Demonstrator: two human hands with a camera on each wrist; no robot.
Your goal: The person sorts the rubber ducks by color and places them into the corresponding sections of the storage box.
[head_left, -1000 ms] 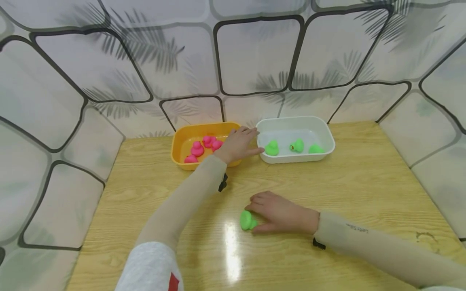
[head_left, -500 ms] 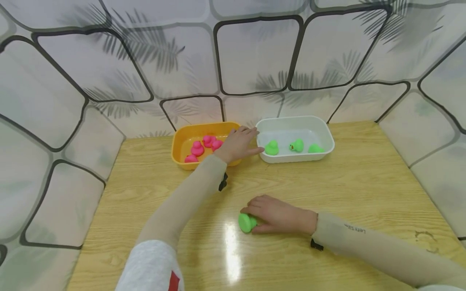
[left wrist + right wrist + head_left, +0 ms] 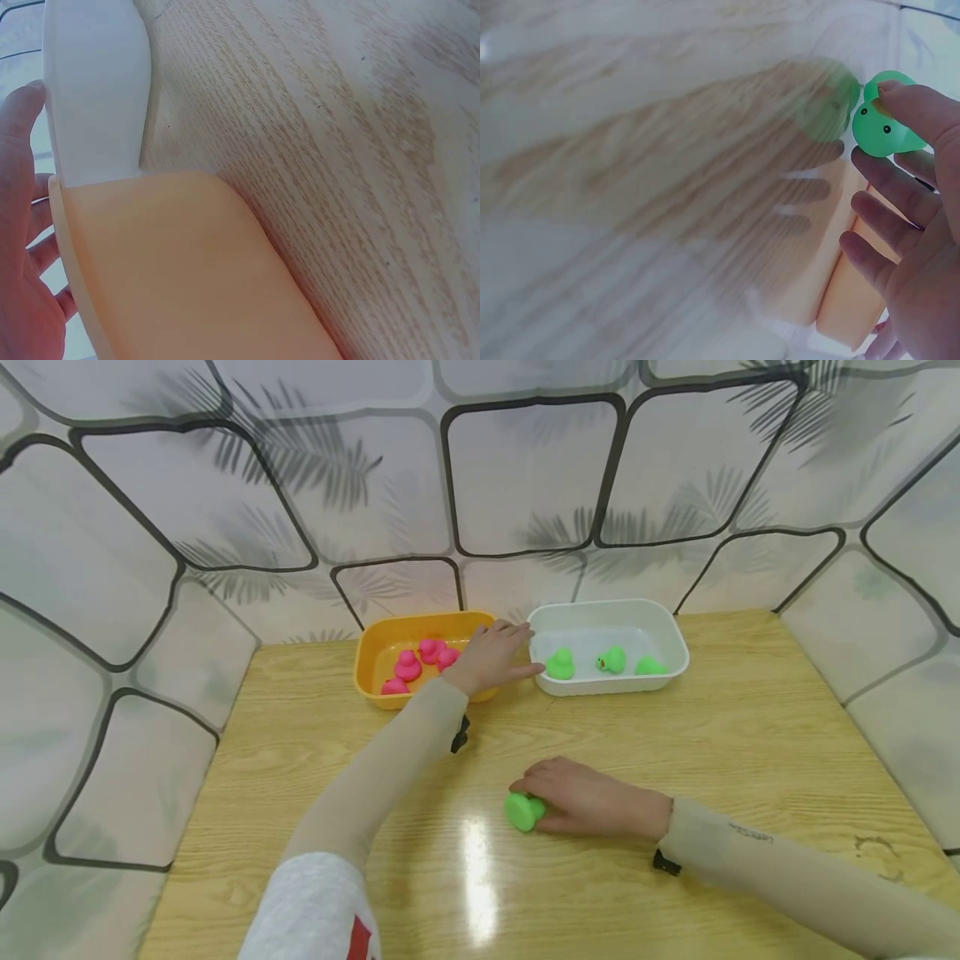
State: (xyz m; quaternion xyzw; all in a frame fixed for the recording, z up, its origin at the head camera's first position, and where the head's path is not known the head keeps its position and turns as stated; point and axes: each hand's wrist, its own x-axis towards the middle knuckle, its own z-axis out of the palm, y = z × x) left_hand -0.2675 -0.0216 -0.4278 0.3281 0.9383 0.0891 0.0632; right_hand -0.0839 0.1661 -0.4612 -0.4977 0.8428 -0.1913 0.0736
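My right hand (image 3: 592, 797) pinches a green rubber duck (image 3: 522, 812) between thumb and fingers, at or just above the table top. In the right wrist view the duck (image 3: 885, 124) shows its dotted eyes beside the thumb, with its reflection on the glossy wood. Farther back, my left hand (image 3: 489, 658) lies across the right end of the orange tub (image 3: 367, 683), fingers extended to the near left corner of the white tub (image 3: 611, 687). The left wrist view has its fingers (image 3: 22, 112) along both rims, holding nothing. Part of the orange tub is hidden under this hand.
Several pink rubber ducks (image 3: 407, 667) sit in the orange tub. Three green ducks (image 3: 560, 665) lie in the white tub. Both tubs stand at the back of the wooden table (image 3: 720, 735), against a patterned cloth wall (image 3: 525, 477).
My right hand has closed on the green duck, which first shifted slightly left and toward me, then right and away. The left hand keeps its place at the tubs.
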